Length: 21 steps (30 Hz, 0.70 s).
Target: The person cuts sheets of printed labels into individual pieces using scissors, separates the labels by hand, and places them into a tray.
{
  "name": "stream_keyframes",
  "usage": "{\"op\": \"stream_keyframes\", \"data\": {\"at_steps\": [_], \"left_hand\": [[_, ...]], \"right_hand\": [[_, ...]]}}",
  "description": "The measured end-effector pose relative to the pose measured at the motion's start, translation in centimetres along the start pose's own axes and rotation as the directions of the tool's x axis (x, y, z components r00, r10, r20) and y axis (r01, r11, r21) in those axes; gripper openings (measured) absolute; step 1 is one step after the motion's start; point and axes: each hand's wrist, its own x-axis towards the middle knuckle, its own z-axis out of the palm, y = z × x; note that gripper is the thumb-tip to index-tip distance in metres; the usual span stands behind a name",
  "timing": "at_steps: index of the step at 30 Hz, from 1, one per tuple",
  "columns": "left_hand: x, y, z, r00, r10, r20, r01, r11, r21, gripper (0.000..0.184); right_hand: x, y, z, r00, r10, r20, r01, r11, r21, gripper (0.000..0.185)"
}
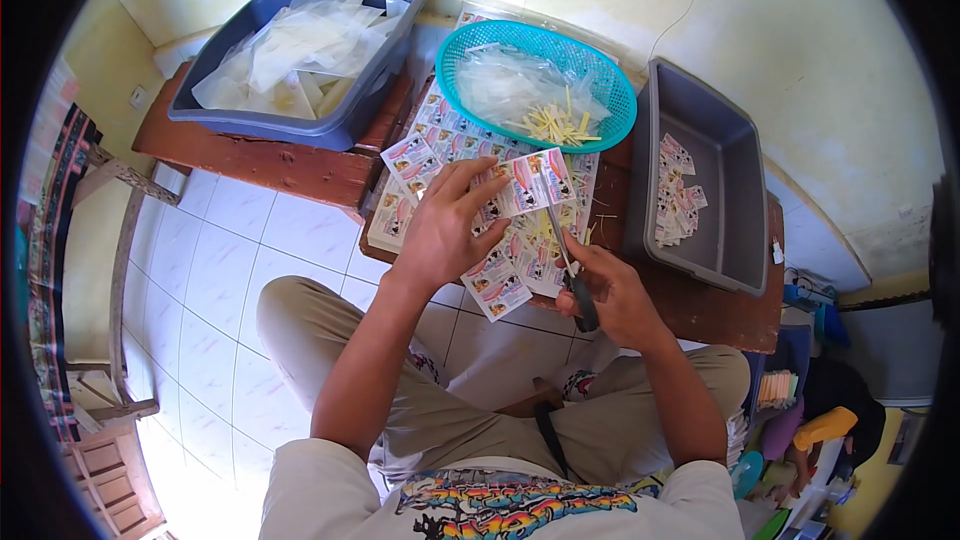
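My left hand point(447, 222) holds a strip of printed labels point(522, 185) by its left part, fingers closed on it. In my right hand point(607, 285) are scissors point(555, 225) with dark handles, their blades against the strip between two labels. Beneath both hands, printed label sheets point(450, 130) cover part of the low brown table, with loose pieces point(497, 285) at its front edge. Just behind the strip stands a teal basket point(622, 118) holding clear plastic bags and thin yellow sticks.
At the left, a blue-grey tub point(260, 127) of translucent plastic bags stands on a brown bench point(340, 165). A grey tub point(735, 180) on the right holds cut labels point(678, 202). Another person point(835, 425) is at the lower right. My crossed legs are below the table.
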Motion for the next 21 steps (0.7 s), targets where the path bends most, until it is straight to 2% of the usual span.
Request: {"op": "stream_keyframes", "data": {"at_steps": [3,5,12,15,17,21], "left_hand": [[0.0,0.3,-0.2,1.0,0.011,0.003,-0.011,1.0,-0.017,0.056],[0.0,0.4,-0.3,1.0,0.01,0.011,-0.01,1.0,-0.022,0.055],[0.0,0.5,-0.2,1.0,0.007,0.017,-0.007,1.0,-0.011,0.056],[0.0,0.6,-0.2,1.0,0.017,0.022,-0.016,1.0,-0.016,0.056],[0.0,0.7,-0.2,0.999,0.024,0.029,-0.023,0.999,-0.022,0.055],[0.0,0.6,-0.1,0.999,0.034,0.029,-0.033,0.999,-0.027,0.055]], "right_hand": [[0.3,0.3,0.1,1.0,0.004,-0.012,-0.003,1.0,0.023,0.088],[0.5,0.7,0.0,0.997,-0.078,-0.012,0.077,0.996,-0.053,0.088],[0.8,0.9,0.3,0.995,-0.097,-0.019,0.096,0.994,-0.041,0.087],[0.8,0.8,0.3,0.998,-0.053,-0.033,0.054,0.999,0.011,0.087],[0.9,1.2,0.3,0.992,-0.124,-0.027,0.123,0.992,-0.039,0.087],[0.8,1.0,0.4,0.995,-0.09,-0.041,0.089,0.996,-0.011,0.087]]}}
